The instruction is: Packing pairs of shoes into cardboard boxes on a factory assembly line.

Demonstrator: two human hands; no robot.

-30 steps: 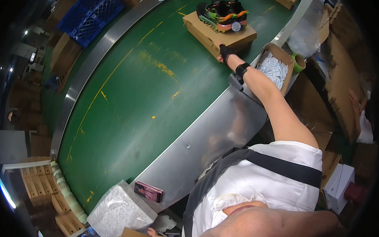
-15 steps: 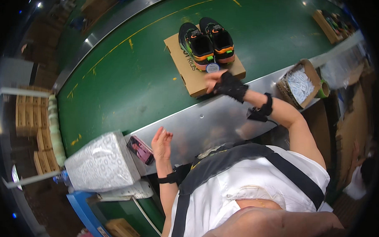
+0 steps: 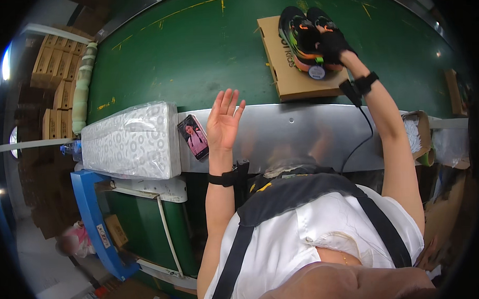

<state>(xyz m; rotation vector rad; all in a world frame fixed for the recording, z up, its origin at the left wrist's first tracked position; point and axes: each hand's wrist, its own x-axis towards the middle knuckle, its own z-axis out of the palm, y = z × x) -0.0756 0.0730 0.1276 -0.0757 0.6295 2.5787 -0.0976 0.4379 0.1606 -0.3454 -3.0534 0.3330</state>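
A pair of black sneakers with orange and green trim stands on a closed brown shoebox (image 3: pixel 295 87) on the green belt. My right hand (image 3: pixel 333 45), in a black fingerless glove, is over the right sneaker (image 3: pixel 319 15), its fingers bent at the shoe's opening and partly hidden. The left sneaker (image 3: pixel 297 31) stands close beside it. A round pale tag (image 3: pixel 316 72) hangs at the heels. My left hand (image 3: pixel 224 121) is open and empty, palm up and fingers spread, above the metal ledge, just right of a phone-like card with a person's picture (image 3: pixel 193 138).
A plastic-wrapped stack of patterned grey-white paper (image 3: pixel 128 143) lies on the left. The metal ledge (image 3: pixel 281 140) runs along the green belt (image 3: pixel 194 61). A carton of white slips (image 3: pixel 421 135) stands at the right. Shoeboxes (image 3: pixel 57 61) are piled far left; a blue frame (image 3: pixel 91 218) stands below.
My right hand has moved from the box's near edge onto the right sneaker. The left hand has risen and spread its fingers. The whole view has shifted, with the box now further right.
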